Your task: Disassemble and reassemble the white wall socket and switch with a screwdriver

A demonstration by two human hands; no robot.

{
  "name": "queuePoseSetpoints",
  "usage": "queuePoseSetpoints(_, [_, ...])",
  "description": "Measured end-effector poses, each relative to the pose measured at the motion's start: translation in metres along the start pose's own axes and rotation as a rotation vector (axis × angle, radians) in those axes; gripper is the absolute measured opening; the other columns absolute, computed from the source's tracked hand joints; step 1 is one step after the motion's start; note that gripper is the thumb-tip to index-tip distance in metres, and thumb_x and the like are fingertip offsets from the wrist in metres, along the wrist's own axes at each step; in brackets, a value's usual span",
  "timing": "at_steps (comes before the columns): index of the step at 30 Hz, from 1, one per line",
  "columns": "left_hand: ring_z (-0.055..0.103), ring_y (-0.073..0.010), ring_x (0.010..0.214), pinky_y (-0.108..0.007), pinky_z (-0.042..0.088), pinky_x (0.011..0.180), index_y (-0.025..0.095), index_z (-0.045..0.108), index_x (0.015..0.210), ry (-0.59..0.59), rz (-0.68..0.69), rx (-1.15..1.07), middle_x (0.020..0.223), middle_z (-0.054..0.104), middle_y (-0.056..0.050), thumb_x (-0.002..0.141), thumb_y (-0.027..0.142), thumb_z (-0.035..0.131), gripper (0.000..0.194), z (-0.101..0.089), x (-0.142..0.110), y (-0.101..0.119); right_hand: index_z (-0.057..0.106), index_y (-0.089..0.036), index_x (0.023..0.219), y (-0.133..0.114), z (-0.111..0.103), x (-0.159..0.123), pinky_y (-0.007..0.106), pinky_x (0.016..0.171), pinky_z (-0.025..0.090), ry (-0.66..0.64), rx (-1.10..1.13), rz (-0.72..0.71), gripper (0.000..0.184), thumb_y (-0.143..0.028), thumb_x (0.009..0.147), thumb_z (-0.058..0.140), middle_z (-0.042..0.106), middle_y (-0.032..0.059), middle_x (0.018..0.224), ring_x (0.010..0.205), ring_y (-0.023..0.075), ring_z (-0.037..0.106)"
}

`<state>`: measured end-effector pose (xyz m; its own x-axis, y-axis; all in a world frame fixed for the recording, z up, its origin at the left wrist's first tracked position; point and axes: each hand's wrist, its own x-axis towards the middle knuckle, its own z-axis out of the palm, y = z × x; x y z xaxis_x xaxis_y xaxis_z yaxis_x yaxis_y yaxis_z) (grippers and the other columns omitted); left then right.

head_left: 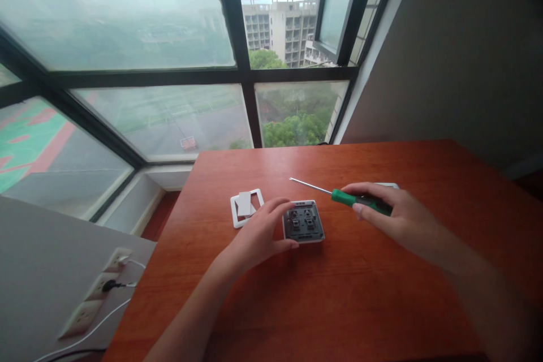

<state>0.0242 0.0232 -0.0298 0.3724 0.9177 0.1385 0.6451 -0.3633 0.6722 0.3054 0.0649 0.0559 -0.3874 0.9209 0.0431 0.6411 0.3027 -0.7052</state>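
**Loose switch, long blade: where a slip could come from**

The switch module (304,222) lies face-down on the counter (339,305), its dark back and terminals up, just under the fingertips of the left hand (258,235). That hand is spread narrow around the module's near-left edge, thumb at the front and fingers at the top, touching it rather than clamping it. Nothing else pins the module, so a sideways push could skate it across the smooth wood.

Just right of it, the right hand (394,212) is closed around the green handle of a screwdriver (339,196). The shaft points up and left, its tip in the air beyond the module and not seated in any screw. If the tip comes down off-centre, it may skid off a terminal toward the left fingers, which sit very close.

Left of the left hand lies a white frame (246,206) with a loose rocker on it; a sweep of the wrist could knock both. Behind the right hand a white piece (388,185) peeks out, mostly hidden.
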Motion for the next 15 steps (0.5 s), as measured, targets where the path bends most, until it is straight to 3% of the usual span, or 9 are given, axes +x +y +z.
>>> queuePoseSetpoints(7, [0.049, -0.0276, 0.128, -0.044, 0.042, 0.108, 0.029, 0.049, 0.134, 0.011, 0.025, 0.01, 0.14, 0.049, -0.008, 0.07, 0.025, 0.083, 0.072, 0.0, 0.001, 0.002, 0.068, -0.026, 0.112, 0.006, 0.005, -0.001, 0.034, 0.085, 0.048, -0.018, -0.006, -0.013, 0.031, -0.039, 0.087, 0.056, 0.072, 0.004, 0.109, 0.105, 0.0254, 0.063])
queuePoseSetpoints(11, [0.05, -0.0277, 0.126, -0.044, 0.043, 0.107, 0.028, 0.049, 0.134, 0.016, 0.029, -0.013, 0.138, 0.049, -0.009, 0.069, 0.025, 0.084, 0.074, 0.0, 0.001, 0.002, 0.063, -0.021, 0.121, 0.018, 0.014, 0.0, 0.035, 0.079, 0.049, -0.033, 0.118, 0.048, 0.04, -0.042, 0.088, 0.054, 0.071, 0.0068, 0.102, 0.089, 0.0232, 0.064])
queuePoseSetpoints(15, [0.051, -0.0277, 0.124, -0.043, 0.043, 0.106, 0.029, 0.049, 0.134, 0.025, 0.028, -0.055, 0.137, 0.049, -0.009, 0.069, 0.024, 0.084, 0.073, 0.0, 0.002, 0.001, 0.059, -0.016, 0.123, 0.035, 0.036, 0.004, 0.032, 0.071, 0.049, -0.112, 0.17, 0.09, 0.04, -0.035, 0.091, 0.045, 0.067, 0.0047, 0.085, 0.076, 0.0194, 0.062])
